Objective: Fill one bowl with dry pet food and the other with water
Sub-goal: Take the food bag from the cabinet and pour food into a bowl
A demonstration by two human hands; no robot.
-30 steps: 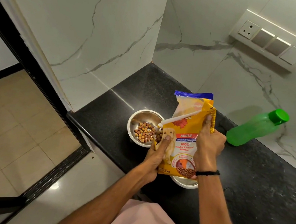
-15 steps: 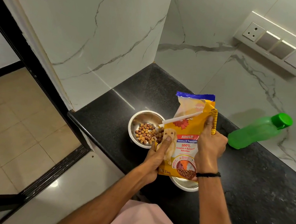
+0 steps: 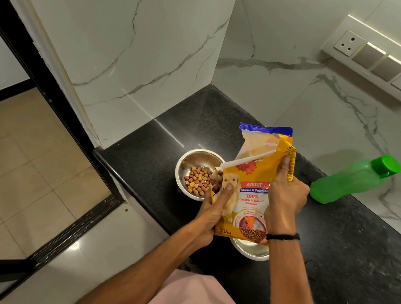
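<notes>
A yellow pet food bag point(image 3: 253, 184) is tilted to the left over a steel bowl point(image 3: 195, 157) that holds brown kibble point(image 3: 198, 180). Kibble shows at the bag's opening next to the bowl. My left hand point(image 3: 213, 209) grips the bag's lower left side, thumb on its front. My right hand point(image 3: 285, 196) grips the bag's right edge. A second steel bowl point(image 3: 249, 250) sits near the counter's front edge, mostly hidden under the bag. A green water bottle point(image 3: 353, 182) with its cap on lies on the counter to the right.
The black granite counter point(image 3: 348, 260) sits in a corner of white marble walls. A switch panel point(image 3: 382, 61) is on the right wall. The counter's left edge drops to a tiled floor point(image 3: 14, 165) beside a black door frame.
The bag stays tilted over the left bowl and the pile of kibble in the bowl looks slightly bigger. Both hands keep their grip on the bag.
</notes>
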